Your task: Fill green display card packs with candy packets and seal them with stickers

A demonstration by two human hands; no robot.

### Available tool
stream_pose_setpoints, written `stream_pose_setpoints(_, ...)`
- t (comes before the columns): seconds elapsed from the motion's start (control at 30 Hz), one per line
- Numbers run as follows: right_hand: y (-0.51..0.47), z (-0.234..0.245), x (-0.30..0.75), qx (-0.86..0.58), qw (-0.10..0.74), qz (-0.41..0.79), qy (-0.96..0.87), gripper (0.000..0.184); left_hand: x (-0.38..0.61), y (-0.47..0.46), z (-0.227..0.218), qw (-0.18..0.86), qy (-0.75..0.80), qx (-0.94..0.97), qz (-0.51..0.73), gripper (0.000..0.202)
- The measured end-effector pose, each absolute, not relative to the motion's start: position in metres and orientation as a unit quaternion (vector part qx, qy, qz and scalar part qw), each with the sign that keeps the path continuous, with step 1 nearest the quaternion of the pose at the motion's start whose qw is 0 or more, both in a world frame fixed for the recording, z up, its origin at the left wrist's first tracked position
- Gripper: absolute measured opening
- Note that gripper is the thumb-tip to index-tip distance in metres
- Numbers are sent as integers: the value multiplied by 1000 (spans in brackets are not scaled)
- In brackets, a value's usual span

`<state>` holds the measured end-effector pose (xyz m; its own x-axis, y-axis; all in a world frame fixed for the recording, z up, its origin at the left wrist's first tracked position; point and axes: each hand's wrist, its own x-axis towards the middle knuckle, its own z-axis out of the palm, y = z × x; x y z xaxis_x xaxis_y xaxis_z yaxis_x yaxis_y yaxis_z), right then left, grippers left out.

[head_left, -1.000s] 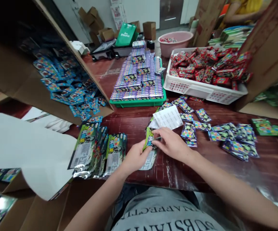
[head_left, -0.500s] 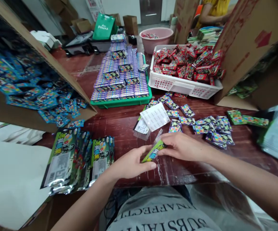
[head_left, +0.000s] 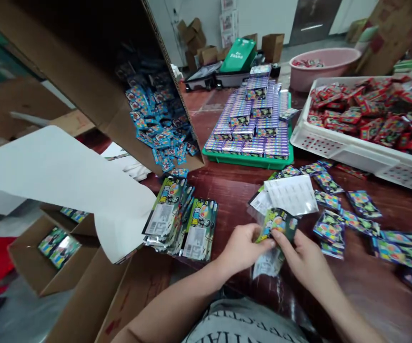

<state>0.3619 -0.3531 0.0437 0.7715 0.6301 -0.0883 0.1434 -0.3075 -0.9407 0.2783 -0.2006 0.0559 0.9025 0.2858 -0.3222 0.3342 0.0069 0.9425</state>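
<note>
Between both hands, over the front of the table, is a green and black printed packet (head_left: pixel 275 222) with a clear lower part. My left hand (head_left: pixel 246 247) pinches its left edge between thumb and fingers. On the right side, my right hand (head_left: pixel 304 255) grips the same packet, thumb across its front. Just beyond it lie a white sheet with rows of printed labels (head_left: pixel 291 194) and another packet partly under that sheet. To the left, stacked green and black packets (head_left: pixel 200 228) lie in two piles. Small purple sachets (head_left: pixel 329 226) are scattered to the right.
A green tray (head_left: pixel 248 161) of stacked small boxes stands behind. Right of it are a white basket (head_left: pixel 348 152) of red sachets and a pink tub (head_left: pixel 325 57). A tipped carton (head_left: pixel 120 119) holding blue sachets stands left, near a white sheet (head_left: pixel 66 166).
My view has swung left, so the table things appear farther right. The packet has turned from edge-on to face me, and both hands have shifted their hold on it.
</note>
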Motion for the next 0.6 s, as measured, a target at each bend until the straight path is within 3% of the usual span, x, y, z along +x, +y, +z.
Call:
stream_pose_setpoints(0.13, -334, 51, 356, -797, 527, 148, -255, 35, 276, -189, 63, 708, 225, 669, -2, 48)
stream_pose_setpoints(0.23, -331, 53, 360, -796, 526, 154, -256, 38, 276, -182, 63, 755, 198, 623, -47, 54)
stream_pose_setpoints(0.4, -336, 51, 357, -812, 516, 164, -219, 41, 282, -185, 46, 754, 248, 608, 13, 47)
stream_pose_setpoints(0.47, -337, 46, 352, -827, 491, 148, -233, 43, 284, -188, 42, 703, 265, 658, 43, 45)
stream_pose_setpoints(0.6, -342, 27, 341, -880, 401, 130, -219, 45, 276, -199, 44, 488, 289, 823, 26, 43)
